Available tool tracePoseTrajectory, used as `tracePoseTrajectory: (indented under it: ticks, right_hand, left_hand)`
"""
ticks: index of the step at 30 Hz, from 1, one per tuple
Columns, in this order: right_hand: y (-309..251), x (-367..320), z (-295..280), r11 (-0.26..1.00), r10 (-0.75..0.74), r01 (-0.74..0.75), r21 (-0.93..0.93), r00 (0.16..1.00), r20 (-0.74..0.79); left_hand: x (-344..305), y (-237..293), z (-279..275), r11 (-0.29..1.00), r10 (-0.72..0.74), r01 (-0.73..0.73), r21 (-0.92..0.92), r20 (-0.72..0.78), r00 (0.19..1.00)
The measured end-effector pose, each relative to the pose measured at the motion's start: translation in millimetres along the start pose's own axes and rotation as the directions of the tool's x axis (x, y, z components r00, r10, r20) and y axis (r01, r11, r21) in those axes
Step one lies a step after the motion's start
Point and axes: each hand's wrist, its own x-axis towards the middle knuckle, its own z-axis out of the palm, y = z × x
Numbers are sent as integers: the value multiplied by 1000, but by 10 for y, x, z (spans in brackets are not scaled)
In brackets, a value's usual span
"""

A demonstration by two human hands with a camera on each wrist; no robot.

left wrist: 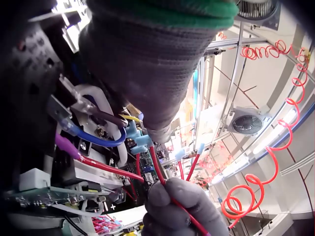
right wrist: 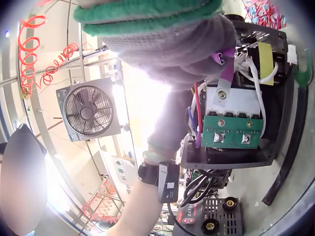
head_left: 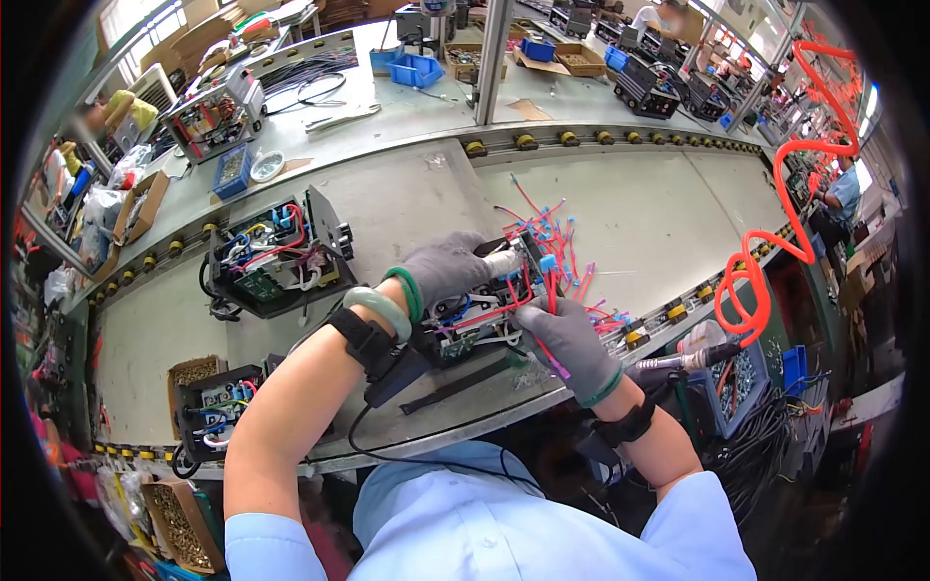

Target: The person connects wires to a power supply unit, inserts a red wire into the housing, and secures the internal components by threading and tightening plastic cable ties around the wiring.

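My right hand point(head_left: 572, 349), in a grey glove, pinches red wires point(left wrist: 156, 164) with blue and purple terminals. Their blue ends point(head_left: 549, 263) stick up past the fingers, and a purple terminal point(right wrist: 227, 69) hangs below the hand. The gloved left hand point(head_left: 446, 266) reaches over an open-cased electrical unit point(head_left: 460, 324). Its fingertips are right at a blue terminal point(left wrist: 142, 140) in the left wrist view; the thumb is hidden, and I cannot tell whether they pinch it. Inside the unit are a green circuit board point(right wrist: 231, 132), white cables and a red wire with a purple sleeve point(left wrist: 69, 147).
Loose red wires point(head_left: 586, 281) lie piled beyond the unit. Another open unit point(head_left: 281, 252) stands to the left, with a third point(head_left: 218, 412) nearer me. A coiled red air hose point(head_left: 751, 281) hangs at right above a handheld driver point(head_left: 678, 361). A black strip point(head_left: 455, 387) lies near the bench edge.
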Motion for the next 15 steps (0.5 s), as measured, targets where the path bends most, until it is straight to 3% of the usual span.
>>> tracePoseTrajectory:
  ticks: [6, 10, 13, 15]
  right_hand:
    - [27, 28, -26, 999, -17, 17, -38, 1000, 15]
    - [14, 32, -11, 999, -22, 22, -46, 1000, 6]
    - [6, 20, -1, 994, -16, 16, -107, 1000, -3]
    - [5, 30, -17, 999, 12, -10, -49, 999, 45]
  left_hand:
    - [-7, -25, 5, 1000, -9, 10, 10, -67, 998]
    - [-28, 10, -7, 1000, -16, 15, -5, -40, 999]
    - [-52, 57, -22, 996, -44, 46, 71, -32, 999]
    - [-70, 94, -53, 991, -55, 54, 122, 12, 998]
